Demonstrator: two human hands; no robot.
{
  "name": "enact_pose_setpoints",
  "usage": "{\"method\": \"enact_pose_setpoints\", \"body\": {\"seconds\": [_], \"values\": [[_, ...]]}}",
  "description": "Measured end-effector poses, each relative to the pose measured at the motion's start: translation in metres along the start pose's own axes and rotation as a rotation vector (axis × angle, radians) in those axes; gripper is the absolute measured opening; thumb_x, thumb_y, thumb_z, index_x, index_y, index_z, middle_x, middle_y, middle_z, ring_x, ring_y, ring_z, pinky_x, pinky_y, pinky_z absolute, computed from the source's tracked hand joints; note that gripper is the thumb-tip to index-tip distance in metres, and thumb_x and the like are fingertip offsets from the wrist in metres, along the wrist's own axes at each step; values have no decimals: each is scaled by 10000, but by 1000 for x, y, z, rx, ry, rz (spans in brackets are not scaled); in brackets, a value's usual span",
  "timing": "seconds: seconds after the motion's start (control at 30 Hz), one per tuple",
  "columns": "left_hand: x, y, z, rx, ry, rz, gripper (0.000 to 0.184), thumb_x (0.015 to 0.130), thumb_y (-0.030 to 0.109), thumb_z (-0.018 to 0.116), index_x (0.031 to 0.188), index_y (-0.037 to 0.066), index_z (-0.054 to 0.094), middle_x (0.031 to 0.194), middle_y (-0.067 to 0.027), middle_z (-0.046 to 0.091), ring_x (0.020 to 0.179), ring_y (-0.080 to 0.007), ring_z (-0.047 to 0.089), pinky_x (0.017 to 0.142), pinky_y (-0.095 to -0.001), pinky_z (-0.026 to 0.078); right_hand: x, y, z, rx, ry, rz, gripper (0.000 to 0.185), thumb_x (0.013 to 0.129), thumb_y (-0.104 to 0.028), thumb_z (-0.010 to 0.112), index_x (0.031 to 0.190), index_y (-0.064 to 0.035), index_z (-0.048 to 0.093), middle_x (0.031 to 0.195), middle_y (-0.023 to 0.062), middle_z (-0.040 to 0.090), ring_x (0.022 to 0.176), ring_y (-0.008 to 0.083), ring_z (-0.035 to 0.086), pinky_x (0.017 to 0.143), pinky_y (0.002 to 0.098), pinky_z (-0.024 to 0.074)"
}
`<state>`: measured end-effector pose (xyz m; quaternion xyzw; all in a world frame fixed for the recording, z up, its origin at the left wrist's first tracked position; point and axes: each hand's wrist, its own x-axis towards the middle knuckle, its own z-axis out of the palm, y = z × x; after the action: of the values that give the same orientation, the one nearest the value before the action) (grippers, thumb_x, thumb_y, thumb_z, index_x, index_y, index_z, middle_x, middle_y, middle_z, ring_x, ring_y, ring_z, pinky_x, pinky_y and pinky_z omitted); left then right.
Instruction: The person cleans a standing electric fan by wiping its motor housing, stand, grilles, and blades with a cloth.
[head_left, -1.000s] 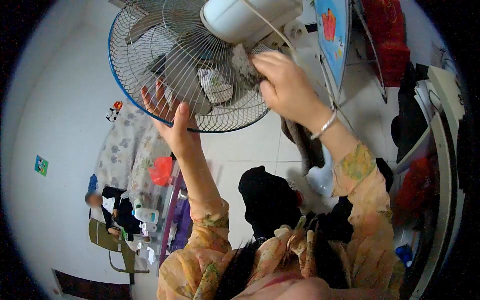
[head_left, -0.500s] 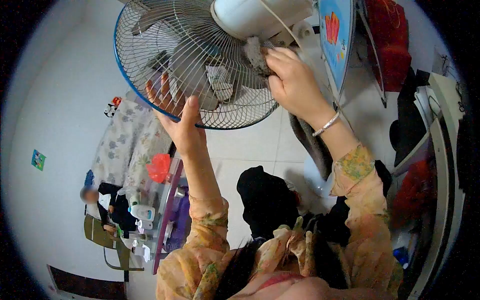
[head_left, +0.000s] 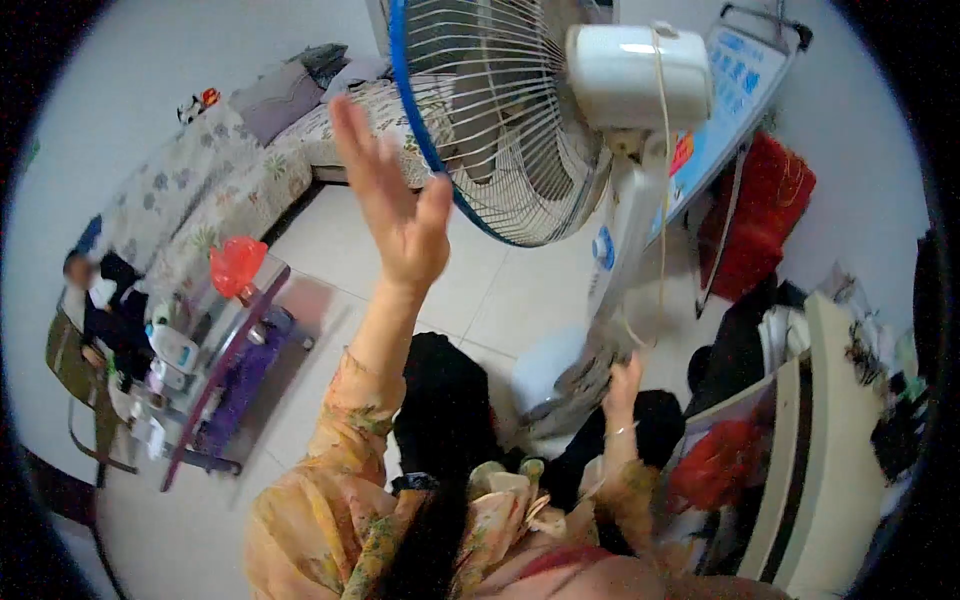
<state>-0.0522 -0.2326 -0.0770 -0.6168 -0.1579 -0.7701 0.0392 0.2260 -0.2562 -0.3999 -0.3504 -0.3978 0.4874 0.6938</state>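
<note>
A standing fan with a blue-rimmed wire grille, a white motor housing and a pale pole stands in front of me. My left hand is raised beside the grille's left rim, fingers stretched out and nothing in it. Its thumb is close to the rim; whether they touch I cannot tell. Low down, my right hand is at a bunched grey cloth lying over the fan's white base. Its fingers are blurred, so their grip on the cloth is unclear. A cream cord hangs down from the housing.
At left, a glass-topped trolley table bears a red plastic bag and bottles. Behind it runs a patterned sofa; a person sits at far left. A blue-white board and red bag stand right.
My left hand has come off the grille and opened beside it. My right hand, with grey fluffy cloth at the grille's back before, has dropped to the base. The view has shifted, showing more pole.
</note>
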Motion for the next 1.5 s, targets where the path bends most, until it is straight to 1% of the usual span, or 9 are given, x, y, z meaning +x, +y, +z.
{"method": "enact_pose_setpoints", "body": {"seconds": [0.07,0.17,0.37,0.57,0.7,0.8,0.9,1.03,1.5], "values": [[7,7,-36,553,-145,617,835,880,481,546,1504,50,195,1583,-160,68,1457,-381,39,1123,-623,75,-15,-2,-7,94,52,171,485,802,19,455,1285,64,482,1187,132,568,1065,232,557,936,357,448],[7,25,-64,885,-166,911,698,911,616,354,1509,278,230,1584,-177,-19,1443,-437,-8,1126,-638,44,-22,-10,-2,233,102,146,473,813,23,407,1279,36,490,1189,142,575,1066,261,581,930,396,476],[33,38,-82,302,-67,689,930,822,818,280,1504,340,-132,1560,-96,-242,1454,-358,-111,1124,-628,7,-17,9,-20,273,150,171,448,832,5,387,1266,17,495,1186,141,580,1057,265,593,903,401,503],[55,69,-65,-679,344,603,816,872,748,322,1516,387,-26,1597,-125,-45,1464,-366,-8,1091,-692,26,-20,7,-13,245,148,162,435,864,3,411,1293,1,484,1204,127,573,1061,255,588,894,388,506],[-12,-35,-46,748,-228,597,676,866,597,527,1468,367,323,1574,-192,126,1448,-432,24,1117,-644,58,-19,12,-17,217,153,196,430,893,-66,429,1321,-53,476,1220,122,561,1049,258,586,868,395,512],[-1,-31,-12,715,-440,587,519,851,502,603,1335,319,562,1564,-190,183,1428,-486,41,1133,-605,78,-19,9,-13,176,274,267,463,885,3,393,1346,-10,441,1248,147,545,1064,294,571,901,436,499],[-3,-7,-5,597,-469,383,492,858,456,603,1325,307,567,1560,-171,210,1429,-484,44,1130,-610,83,-14,25,-31,118,30,176,427,867,-124,483,1293,-85,488,1244,102,540,1041,282,578,858,454,517],[-4,-9,-4,592,-468,376,488,862,440,600,1329,304,563,1559,-168,214,1427,-488,45,1128,-617,76,-23,-2,5,161,299,364,476,867,-140,487,1337,-81,446,1283,122,524,1093,308,557,887,480,501],[-13,3,-33,610,-570,336,591,819,524,616,1363,318,513,1564,-157,208,1425,-501,21,1078,-698,63,-8,28,19,260,139,282,471,907,-170,457,1353,-19,431,1355,159,469,1197,290,499,1024,471,434]]}}
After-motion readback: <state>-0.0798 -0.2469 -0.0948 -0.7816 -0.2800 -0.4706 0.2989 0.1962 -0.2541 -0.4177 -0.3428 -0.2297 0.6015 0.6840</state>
